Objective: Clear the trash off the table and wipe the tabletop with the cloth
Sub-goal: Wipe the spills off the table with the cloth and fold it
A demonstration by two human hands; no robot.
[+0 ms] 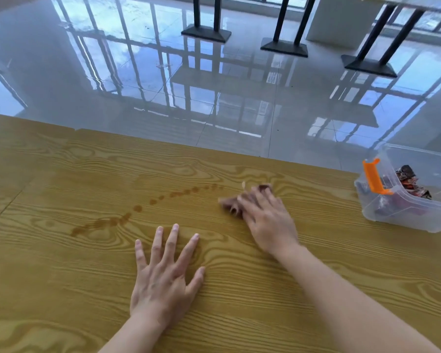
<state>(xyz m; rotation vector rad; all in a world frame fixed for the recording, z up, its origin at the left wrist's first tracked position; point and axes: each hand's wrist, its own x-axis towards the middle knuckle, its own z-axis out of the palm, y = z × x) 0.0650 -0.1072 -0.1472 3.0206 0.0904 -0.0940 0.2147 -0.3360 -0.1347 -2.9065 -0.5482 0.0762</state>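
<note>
On table, cloth under right hand

A glossy tiled floor reflects window frames. Three black table bases stand on it beyond the table, beside a white pillar.

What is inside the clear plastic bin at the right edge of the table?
The clear plastic bin holds crumpled wrappers, dark with orange and white print. Its frosted wall and orange latch hide whatever lies lower down, so other contents cannot be told.
</note>
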